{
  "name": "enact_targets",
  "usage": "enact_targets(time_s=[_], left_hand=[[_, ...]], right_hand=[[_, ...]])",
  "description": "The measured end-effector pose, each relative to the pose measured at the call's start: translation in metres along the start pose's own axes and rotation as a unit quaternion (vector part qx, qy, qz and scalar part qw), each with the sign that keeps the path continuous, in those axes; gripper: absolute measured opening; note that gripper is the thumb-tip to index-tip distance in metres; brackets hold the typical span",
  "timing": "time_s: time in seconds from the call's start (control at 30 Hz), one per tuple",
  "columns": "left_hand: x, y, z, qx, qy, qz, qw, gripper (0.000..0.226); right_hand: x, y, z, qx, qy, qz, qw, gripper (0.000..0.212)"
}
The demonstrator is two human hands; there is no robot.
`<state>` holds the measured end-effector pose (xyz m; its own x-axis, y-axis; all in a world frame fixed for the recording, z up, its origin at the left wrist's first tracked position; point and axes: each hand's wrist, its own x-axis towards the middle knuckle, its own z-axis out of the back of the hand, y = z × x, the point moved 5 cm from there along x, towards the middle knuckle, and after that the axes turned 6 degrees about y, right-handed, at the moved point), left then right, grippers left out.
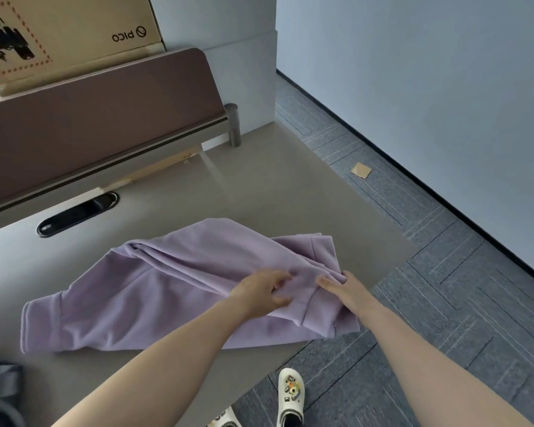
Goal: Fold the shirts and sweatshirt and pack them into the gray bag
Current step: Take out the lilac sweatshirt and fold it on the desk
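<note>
A lilac sweatshirt (173,282) is spread, partly folded and rumpled, across the beige counter (259,186), most of it lying to the left of both hands. A fold of the cloth is pinched by the left hand (261,292), its fingers curled round the fabric. The right hand (344,286) is laid just beside it on the garment's bunched right edge, fingers tucked into the folds; whether cloth is actually gripped there cannot be told. A dark oval cable port (77,214) is set in the counter beyond the left hand.
</note>
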<state>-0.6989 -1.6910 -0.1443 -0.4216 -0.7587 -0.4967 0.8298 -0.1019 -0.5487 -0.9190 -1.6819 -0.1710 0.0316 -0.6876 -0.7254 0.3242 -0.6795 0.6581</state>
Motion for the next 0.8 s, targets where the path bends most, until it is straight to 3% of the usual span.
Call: enact_targets(time_s=[0.07,0.17,0.23,0.37,0.5,0.63,0.8], left_hand=[[0.002,0.000,-0.011,-0.067,0.021,0.008,0.997,0.050],[0.008,0.002,-0.015,-0.119,0.021,0.033,0.992,0.054],[0.011,0.001,-0.012,-0.194,0.038,0.040,0.979,0.048],[-0.002,0.002,0.007,-0.461,0.041,0.082,0.883,0.031],[-0.025,0.030,0.020,-0.644,0.011,0.086,0.760,0.037],[-0.057,0.061,0.031,-0.755,0.013,0.057,0.654,0.057],[-0.093,0.113,0.032,-0.791,0.013,0.045,0.610,0.079]], right_hand=[[0.003,-0.002,-0.008,0.079,0.059,-0.005,0.995,0.082],[-0.003,0.013,-0.017,0.142,0.151,0.003,0.978,0.039],[-0.003,0.026,-0.015,0.128,0.161,0.026,0.978,0.042],[-0.017,0.070,-0.020,0.009,0.101,0.089,0.991,0.068],[-0.049,0.132,-0.057,-0.159,0.087,0.181,0.967,0.050],[-0.070,0.168,-0.120,-0.316,0.065,0.236,0.917,0.052],[-0.063,0.159,-0.205,-0.379,0.109,0.233,0.889,0.080]])
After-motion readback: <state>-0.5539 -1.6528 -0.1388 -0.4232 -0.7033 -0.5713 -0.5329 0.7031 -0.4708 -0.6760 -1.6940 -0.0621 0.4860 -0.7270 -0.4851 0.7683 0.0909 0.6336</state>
